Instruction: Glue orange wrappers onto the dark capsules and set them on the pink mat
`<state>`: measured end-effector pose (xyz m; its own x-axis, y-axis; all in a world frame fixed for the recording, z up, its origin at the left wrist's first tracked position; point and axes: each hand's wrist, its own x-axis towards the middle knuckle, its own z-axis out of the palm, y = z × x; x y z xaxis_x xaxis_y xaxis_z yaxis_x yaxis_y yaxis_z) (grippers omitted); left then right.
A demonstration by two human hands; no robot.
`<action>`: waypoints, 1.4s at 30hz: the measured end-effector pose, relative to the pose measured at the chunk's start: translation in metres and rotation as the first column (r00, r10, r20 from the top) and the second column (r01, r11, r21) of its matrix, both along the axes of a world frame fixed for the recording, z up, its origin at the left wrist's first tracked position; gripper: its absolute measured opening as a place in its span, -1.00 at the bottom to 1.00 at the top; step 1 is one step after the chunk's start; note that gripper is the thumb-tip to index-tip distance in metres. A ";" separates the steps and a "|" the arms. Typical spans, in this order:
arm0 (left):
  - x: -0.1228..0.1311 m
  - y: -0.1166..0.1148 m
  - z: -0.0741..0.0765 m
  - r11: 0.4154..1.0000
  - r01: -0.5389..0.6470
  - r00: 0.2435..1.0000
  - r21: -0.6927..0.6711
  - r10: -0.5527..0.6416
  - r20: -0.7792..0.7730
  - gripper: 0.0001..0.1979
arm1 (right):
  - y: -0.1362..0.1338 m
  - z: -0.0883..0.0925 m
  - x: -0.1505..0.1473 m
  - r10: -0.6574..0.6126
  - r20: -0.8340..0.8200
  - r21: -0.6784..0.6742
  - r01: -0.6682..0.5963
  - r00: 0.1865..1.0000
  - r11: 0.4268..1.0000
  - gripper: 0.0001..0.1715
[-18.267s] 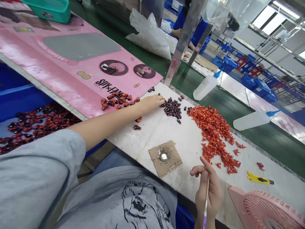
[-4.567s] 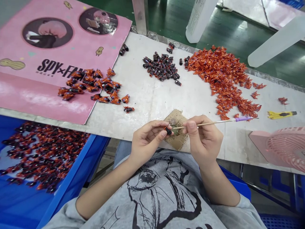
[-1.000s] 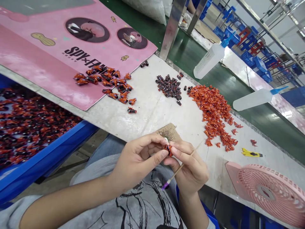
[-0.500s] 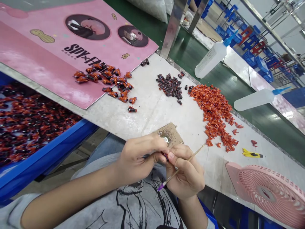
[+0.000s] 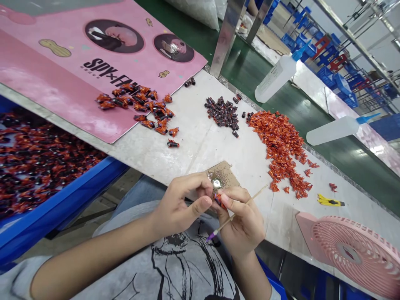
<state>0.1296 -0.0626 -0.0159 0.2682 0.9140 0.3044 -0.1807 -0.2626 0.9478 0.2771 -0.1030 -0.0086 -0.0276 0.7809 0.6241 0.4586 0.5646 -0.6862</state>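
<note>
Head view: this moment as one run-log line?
left hand: pinches red-orange wrapped piece | right hand: also on piece, holds thin wooden purple-ended stick | behind: speckled cardboard square

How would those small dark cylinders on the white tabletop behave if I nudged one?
The small dark cylinders would probably roll easily: they look round and lie sideways on the smooth white tabletop. They are likely light, being tiny beside the left hand. Strays apart from the pile suggest they scatter readily.
</note>
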 end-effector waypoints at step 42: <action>0.001 0.174 0.014 0.952 0.106 0.068 0.289 0.283 -0.957 -0.68 | -0.012 -0.026 0.054 -0.229 -0.375 -0.459 0.035 0.898 0.888 -0.14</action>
<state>0.1310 0.1111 -0.0018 0.4174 0.9086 0.0179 0.9000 -0.4160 0.1301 0.3308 -0.1146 -0.0347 0.2758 0.9487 0.1545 0.1313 0.1221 -0.9838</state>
